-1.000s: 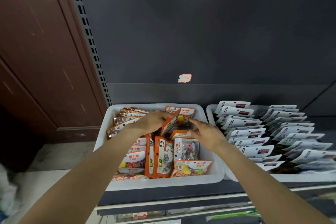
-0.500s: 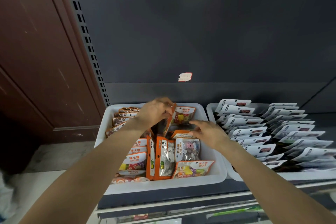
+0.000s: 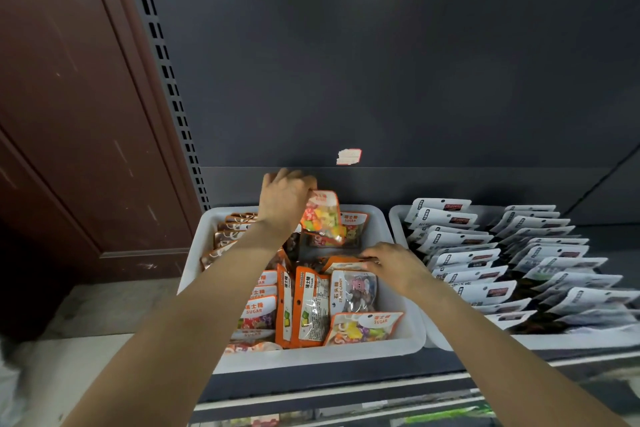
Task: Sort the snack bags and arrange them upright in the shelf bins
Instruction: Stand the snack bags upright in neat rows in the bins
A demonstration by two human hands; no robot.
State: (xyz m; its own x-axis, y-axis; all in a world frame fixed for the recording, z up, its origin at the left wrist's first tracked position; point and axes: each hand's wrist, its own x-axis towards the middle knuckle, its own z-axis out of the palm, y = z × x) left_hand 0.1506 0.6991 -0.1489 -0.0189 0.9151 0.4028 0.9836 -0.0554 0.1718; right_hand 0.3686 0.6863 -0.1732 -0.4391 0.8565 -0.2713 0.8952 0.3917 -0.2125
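Note:
A white bin [image 3: 405,336] on the shelf holds several orange candy bags, some upright, some lying loose. My left hand [image 3: 285,199] is raised above the bin's back and pinches the top of one orange candy bag [image 3: 322,218], which hangs lifted clear of the others. My right hand [image 3: 394,265] rests lower, at the bin's right middle, its fingers pinching the top edge of another orange bag [image 3: 341,263]. In front of that hand stands a clear stone-candy bag [image 3: 353,293].
A second white bin [image 3: 398,218] to the right is packed with rows of white-topped bags [image 3: 460,258]. A dark shelf back panel [image 3: 381,80] rises behind. A slotted upright [image 3: 166,73] and a brown wooden panel [image 3: 69,97] stand at the left.
My left hand has risen from the bin's middle toward the back, lifting one orange bag up out of the pile. My right hand has stayed near the bin's right side.

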